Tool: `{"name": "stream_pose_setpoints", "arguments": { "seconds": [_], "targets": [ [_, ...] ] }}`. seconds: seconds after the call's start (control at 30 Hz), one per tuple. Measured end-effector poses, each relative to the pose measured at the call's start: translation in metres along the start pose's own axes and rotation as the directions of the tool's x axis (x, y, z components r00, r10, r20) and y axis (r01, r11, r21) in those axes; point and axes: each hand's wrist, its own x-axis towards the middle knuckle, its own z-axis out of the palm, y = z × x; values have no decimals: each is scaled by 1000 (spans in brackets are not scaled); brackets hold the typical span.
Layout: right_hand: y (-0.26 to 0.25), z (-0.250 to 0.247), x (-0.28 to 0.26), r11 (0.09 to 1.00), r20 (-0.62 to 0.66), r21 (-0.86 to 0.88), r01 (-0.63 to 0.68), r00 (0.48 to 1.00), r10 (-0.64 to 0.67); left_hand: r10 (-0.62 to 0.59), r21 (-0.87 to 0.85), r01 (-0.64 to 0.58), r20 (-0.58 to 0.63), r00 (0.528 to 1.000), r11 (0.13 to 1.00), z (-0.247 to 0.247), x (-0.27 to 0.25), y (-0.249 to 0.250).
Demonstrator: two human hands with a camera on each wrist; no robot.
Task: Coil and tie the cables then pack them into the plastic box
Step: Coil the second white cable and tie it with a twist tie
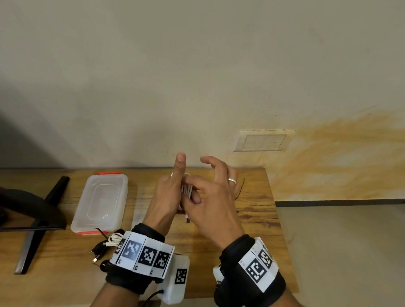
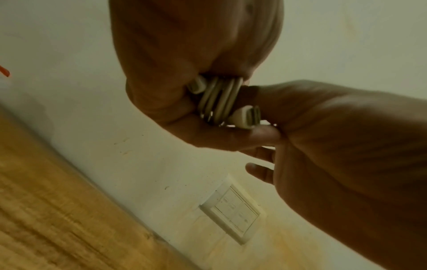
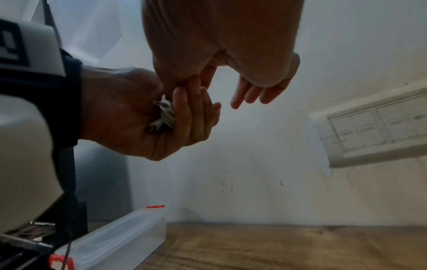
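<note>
The left hand (image 1: 166, 198) clasps the white cable (image 2: 218, 99) coil between palm and fingers while the right hand (image 1: 209, 199) pinches its strands, seemingly thumb to forefinger; light and springy, it is best gripped across the bundled loops.

The hands are hiding most of the white cable (image 1: 187, 190); only a few loops and a plug are showing. The left hand (image 1: 166, 198) is covering the coil's near side, and the right hand (image 1: 212, 204) is masking where its fingertips are touching. The left wristband is hiding part of the cable pile (image 1: 108, 244). The picture's edge is cutting off the stand (image 1: 34, 216). The table (image 2: 46, 210) is blurring in the left wrist view.
</note>
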Motion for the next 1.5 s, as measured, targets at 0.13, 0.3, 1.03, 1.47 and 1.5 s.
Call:
{"name": "stream_pose_setpoints", "arguments": {
  "seconds": [0.13,0.3,1.03,1.47,1.5],
  "targets": [
    [-1,0,-2,992,20,-121,17,1000,-15,-29,47,29,3,1000,999,-3,2,-2],
    [-2,3,-3,983,9,-180,42,999,-41,-22,57,22,-6,1000,998,-5,3,-2],
    [19,-28,12,837,175,528,-145,983,60,72,285,-97,99,993,953,4,-13,8],
    [24,-29,15,879,342,448,-163,940,0,-102,371,-31,334,937,928,-11,-9,2],
    [25,-30,15,853,377,482,-201,926,5,-113,368,-27,354,928,930,-12,-8,1]
  ]
}}
